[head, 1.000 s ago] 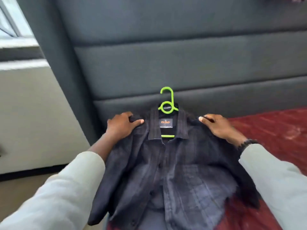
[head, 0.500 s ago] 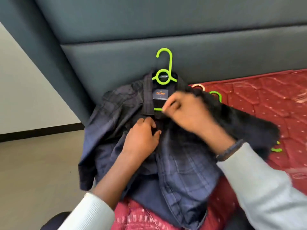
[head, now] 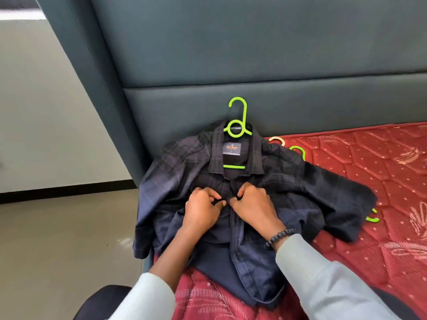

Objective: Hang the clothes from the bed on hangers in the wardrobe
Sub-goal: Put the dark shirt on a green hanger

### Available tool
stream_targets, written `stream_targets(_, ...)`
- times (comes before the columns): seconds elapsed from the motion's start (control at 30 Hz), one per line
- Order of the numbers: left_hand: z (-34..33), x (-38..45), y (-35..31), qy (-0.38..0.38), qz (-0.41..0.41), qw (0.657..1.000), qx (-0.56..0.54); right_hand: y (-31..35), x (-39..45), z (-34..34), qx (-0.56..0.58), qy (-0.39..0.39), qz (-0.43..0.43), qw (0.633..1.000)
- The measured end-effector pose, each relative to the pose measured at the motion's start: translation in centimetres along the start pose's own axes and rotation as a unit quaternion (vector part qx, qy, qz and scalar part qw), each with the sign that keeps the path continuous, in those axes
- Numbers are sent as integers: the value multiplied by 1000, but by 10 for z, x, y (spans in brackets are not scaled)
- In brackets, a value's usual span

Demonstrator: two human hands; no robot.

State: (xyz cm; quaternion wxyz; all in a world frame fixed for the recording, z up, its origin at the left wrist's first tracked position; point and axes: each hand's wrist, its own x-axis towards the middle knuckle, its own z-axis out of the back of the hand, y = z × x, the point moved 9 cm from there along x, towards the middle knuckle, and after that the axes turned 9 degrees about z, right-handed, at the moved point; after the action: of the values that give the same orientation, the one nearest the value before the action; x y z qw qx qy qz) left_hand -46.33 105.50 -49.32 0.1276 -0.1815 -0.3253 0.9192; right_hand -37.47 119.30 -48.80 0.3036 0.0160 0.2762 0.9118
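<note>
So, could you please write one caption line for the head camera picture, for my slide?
Both hands, left hand and right hand, pinch the front of a dark plaid shirt on a green hanger, lying on the red mattress.

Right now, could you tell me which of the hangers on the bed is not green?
The beige hanger, whose hook peeks out beside the shirt collar; the one inside the shirt and the one further right are green.

We are reaching both arms forward, forearms converging toward middle. Left hand [head: 201, 210] is lying knuckles up, fingers curling inward, thumb and forefinger pinching dark fabric at shirt [head: 265, 192] front. Right hand [head: 253, 206] is sitting just beside it, nearly touching, fingers likewise curling and pinching opposite fabric edge. We are wearing pale sleeves pushed partway up forearms; beaded bracelet [head: 279, 236] is circling right wrist.
</note>
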Motion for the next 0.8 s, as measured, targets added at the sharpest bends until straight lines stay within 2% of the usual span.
stream_targets(0.17,-3,10,-2,17,-24,999,26,-11,0,9,74,-50,3,996)
stream_targets(0.23,-1,12,-5,13,-17,999,-32,-1,-3,19,70,-93,41,992)
stream_targets(0.3,0,14,-5,25,13,988,-149,11,-5,26,93,-121,72,986)
stream_targets(0.37,-2,16,-4,58,41,965,-254,19,-3,25,126,-105,79,983)
stream_targets(0.43,-6,17,-2,93,56,946,-304,24,-2,21,134,-82,77,985)
stream_targets(0.63,-13,20,0,139,65,933,-324,18,5,7,169,-54,49,983)
stream_targets(0.8,-16,23,1,145,57,936,-315,21,5,10,128,-59,86,986)
